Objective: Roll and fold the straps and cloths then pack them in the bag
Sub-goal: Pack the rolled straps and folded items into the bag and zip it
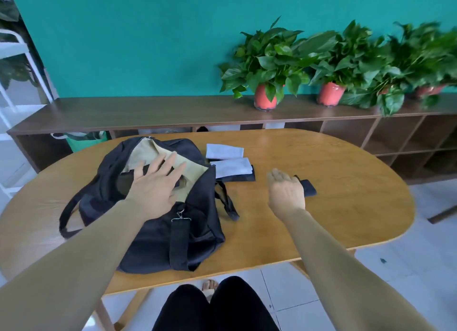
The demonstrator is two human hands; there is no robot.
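Now you're packing: your left hand [153,182] hovers over the open black duffel bag [148,207], fingers spread and holding nothing. Your right hand [286,192] reaches for the folded dark cloth [309,188] just beyond its fingertips, fingers loosely apart, not yet gripping. Next, pinch it and carry it left. Two white-and-dark folded cloths [231,167] wait on the counter [333,182] between your hands.

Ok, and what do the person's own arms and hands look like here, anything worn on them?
Both arms are bare all the way to the frame edges: no sleeves show. The left hand and right hand carry no gloves, and no rings, watch or bracelets can be seen. Nails look short and unpainted, though motion blur limits detail. Below, the person wears black trousers.
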